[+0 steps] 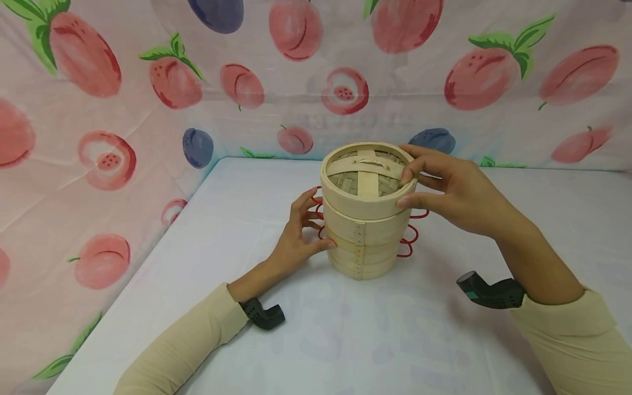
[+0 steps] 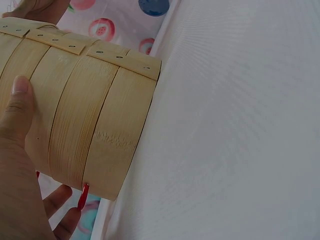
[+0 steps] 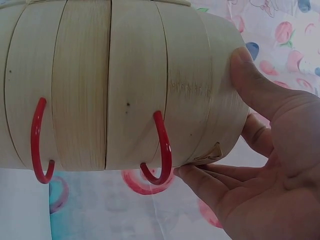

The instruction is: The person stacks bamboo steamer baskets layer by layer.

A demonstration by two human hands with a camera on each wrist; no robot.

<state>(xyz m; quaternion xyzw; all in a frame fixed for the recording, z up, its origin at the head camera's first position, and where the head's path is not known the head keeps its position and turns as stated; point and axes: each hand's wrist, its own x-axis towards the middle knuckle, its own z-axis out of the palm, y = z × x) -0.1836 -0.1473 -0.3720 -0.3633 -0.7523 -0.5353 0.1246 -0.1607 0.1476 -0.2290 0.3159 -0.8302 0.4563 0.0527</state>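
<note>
A stacked bamboo steamer point(image 1: 365, 238) stands upright on the white table, with red loop handles point(image 1: 408, 235) on both sides. Its woven lid point(image 1: 356, 206) sits on top, crossed by pale bamboo strips. My left hand point(image 1: 300, 230) holds the stack from the left, thumb on the front wall and fingers round the side by the red loops. At the upper right, my right hand point(image 1: 456, 189) grips the lid's rim between thumb and fingers. In the right wrist view the thumb point(image 3: 255, 80) presses the lid's side, and other fingers lie beneath its far edge.
A white cloth point(image 1: 316, 340) covers the table. Behind and to the left hangs a pink curtain point(image 1: 237, 131) printed with fruit, meeting the table's back and left edges. Dark wrist cameras point(image 1: 494, 292) sit at both cuffs.
</note>
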